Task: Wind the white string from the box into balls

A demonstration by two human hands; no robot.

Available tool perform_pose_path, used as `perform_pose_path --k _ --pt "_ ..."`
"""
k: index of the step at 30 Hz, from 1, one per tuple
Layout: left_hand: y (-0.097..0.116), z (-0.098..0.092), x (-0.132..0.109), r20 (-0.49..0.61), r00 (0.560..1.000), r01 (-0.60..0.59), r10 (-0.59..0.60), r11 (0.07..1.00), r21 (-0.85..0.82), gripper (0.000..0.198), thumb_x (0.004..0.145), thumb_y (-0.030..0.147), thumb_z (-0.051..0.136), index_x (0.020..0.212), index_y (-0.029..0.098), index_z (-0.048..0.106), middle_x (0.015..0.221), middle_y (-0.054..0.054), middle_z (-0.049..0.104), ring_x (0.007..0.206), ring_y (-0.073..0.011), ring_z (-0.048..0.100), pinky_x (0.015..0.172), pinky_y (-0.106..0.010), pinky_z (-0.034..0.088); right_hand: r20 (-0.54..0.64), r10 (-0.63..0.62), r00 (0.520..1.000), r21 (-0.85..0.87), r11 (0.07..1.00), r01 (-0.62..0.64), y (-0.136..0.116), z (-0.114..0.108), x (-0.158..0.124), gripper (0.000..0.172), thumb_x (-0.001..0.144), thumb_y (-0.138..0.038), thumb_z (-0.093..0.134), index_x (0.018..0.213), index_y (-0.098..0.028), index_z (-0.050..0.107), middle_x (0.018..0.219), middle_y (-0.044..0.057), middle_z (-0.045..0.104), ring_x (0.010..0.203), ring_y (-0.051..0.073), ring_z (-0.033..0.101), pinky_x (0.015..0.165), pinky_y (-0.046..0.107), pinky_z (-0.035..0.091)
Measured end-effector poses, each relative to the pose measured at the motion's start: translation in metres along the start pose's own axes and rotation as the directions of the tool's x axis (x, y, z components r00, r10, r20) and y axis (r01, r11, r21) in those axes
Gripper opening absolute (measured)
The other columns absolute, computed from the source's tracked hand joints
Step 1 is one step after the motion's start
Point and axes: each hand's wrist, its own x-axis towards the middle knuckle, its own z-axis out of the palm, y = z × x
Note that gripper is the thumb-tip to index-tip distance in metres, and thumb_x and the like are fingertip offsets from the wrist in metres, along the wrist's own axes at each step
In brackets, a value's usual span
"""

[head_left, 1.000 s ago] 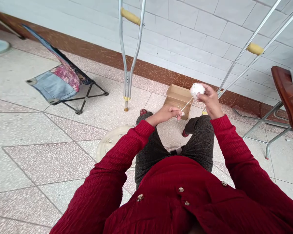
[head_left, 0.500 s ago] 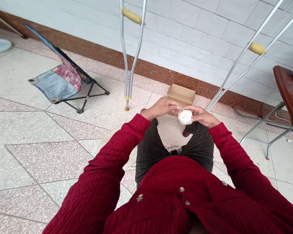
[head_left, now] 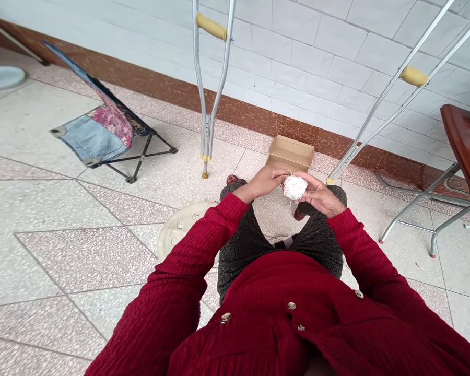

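Note:
A small white ball of yarn (head_left: pixel 294 187) sits between my two hands above my knees. My right hand (head_left: pixel 320 195) cups it from the right, fingers curled round it. My left hand (head_left: pixel 267 180) is closed in a pinch at the ball's left side, on the yarn strand coming off it. Both arms wear dark red knitted sleeves. I am seated, with dark trousers below the hands.
An open cardboard box (head_left: pixel 291 154) lies on the tiled floor just beyond my hands. Two metal crutches (head_left: pixel 207 120) lean on the white wall. A folding stool (head_left: pixel 105 130) stands at left, a white plastic lid (head_left: pixel 178 227) beside my left leg, a brown chair (head_left: pixel 460 151) at right.
My right hand came down from up high with the yarn ball and met my left hand above the knees. The stretched strand between the hands is gone; both hands now close on the ball.

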Motion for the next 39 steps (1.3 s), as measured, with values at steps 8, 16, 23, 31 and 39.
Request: perform_pose_path --k 8,16,23,31,39 --pt "0.021 -0.021 -0.004 0.123 0.992 -0.053 0.041 0.993 0.102 0.034 0.094 0.034 0.055 0.068 0.016 0.068 0.063 0.001 0.065 0.062 -0.0105 0.056 0.064 -0.023 0.039 -0.006 0.052 0.999 0.089 0.995 -0.051 -0.004 -0.009 -0.009 0.061 0.068 -0.02 0.079 0.126 -0.031 0.062 0.129 0.003 0.062 0.093 0.018 0.065 0.072 0.031 0.061" --pt "0.022 -0.024 -0.008 0.13 0.99 -0.06 0.047 0.993 0.098 0.04 0.094 0.034 0.054 0.062 0.016 0.067 0.064 0.0 0.066 0.063 -0.0104 0.057 0.066 -0.023 0.039 -0.071 0.007 0.997 -0.115 0.993 -0.015 -0.02 0.009 -0.012 0.047 0.077 -0.034 0.081 0.121 -0.031 0.063 0.114 0.001 0.064 0.087 0.014 0.061 0.065 0.021 0.053" --pt "0.009 -0.044 -0.022 0.123 0.992 -0.021 0.001 0.987 0.16 0.039 0.094 0.035 0.053 0.065 0.016 0.07 0.061 0.0 0.065 0.058 -0.0101 0.054 0.061 -0.023 0.037 -0.186 -0.091 0.978 -0.211 0.976 0.051 -0.042 0.014 -0.023 0.047 0.078 -0.037 0.08 0.122 -0.032 0.065 0.106 0.001 0.065 0.081 0.015 0.059 0.062 0.024 0.053" --pt "-0.018 -0.013 -0.018 0.046 0.999 0.025 -0.029 0.996 0.083 0.041 0.093 0.04 0.053 0.062 0.016 0.066 0.065 -0.003 0.069 0.063 -0.0127 0.059 0.068 -0.025 0.042 -0.197 -0.216 0.956 -0.281 0.947 0.156 -0.07 0.03 -0.011 0.059 0.073 -0.039 0.085 0.127 -0.032 0.062 0.118 0.004 0.065 0.094 0.02 0.063 0.068 0.029 0.058" --pt "-0.009 0.011 -0.019 0.118 0.993 0.013 -0.012 1.0 -0.007 0.041 0.096 0.04 0.048 0.066 0.018 0.066 0.062 -0.001 0.067 0.066 -0.0132 0.062 0.072 -0.025 0.045 -0.362 -0.309 0.88 -0.277 0.937 0.215 -0.073 0.015 0.025 0.04 0.073 -0.042 0.084 0.104 -0.028 0.063 0.11 0.003 0.066 0.093 0.018 0.065 0.067 0.028 0.058"
